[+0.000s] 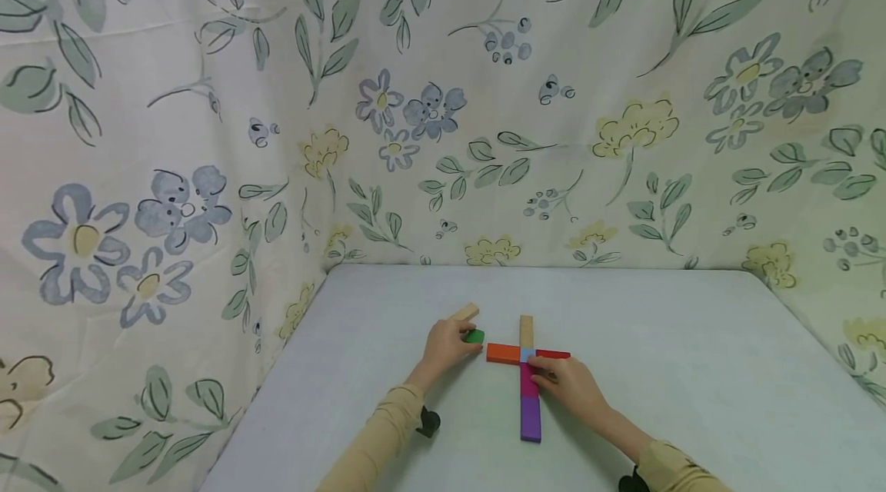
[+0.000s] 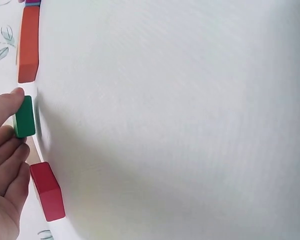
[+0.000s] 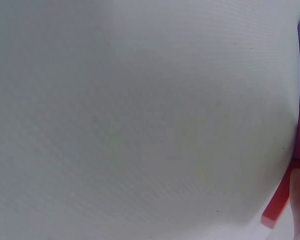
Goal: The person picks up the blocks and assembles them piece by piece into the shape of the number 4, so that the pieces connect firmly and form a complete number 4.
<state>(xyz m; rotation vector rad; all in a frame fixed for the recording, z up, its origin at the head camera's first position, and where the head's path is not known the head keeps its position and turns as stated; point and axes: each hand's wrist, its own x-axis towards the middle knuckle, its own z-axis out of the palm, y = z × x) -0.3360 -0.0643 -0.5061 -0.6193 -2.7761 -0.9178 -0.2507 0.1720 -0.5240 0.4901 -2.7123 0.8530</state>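
My left hand (image 1: pixel 446 346) pinches a small green block (image 2: pixel 24 117) between thumb and fingers, just left of an orange block (image 1: pixel 503 354). My right hand (image 1: pixel 569 384) reaches to the middle of a cross of blocks. Its fingertips touch around the small light-blue block (image 1: pixel 527 354) and the magenta block (image 1: pixel 529 380). A plain wooden block (image 1: pixel 527 331) stands above the blue one, a purple block (image 1: pixel 530 419) below the magenta. The red block (image 1: pixel 553 354) on the right is partly hidden by the right hand.
Another plain wooden block (image 1: pixel 466 312) lies slanted behind my left hand. A crimson block (image 2: pixel 47 192) shows beside that hand in the left wrist view. The white table (image 1: pixel 692 369) meets floral cloth (image 1: pixel 443 169) at the back and sides.
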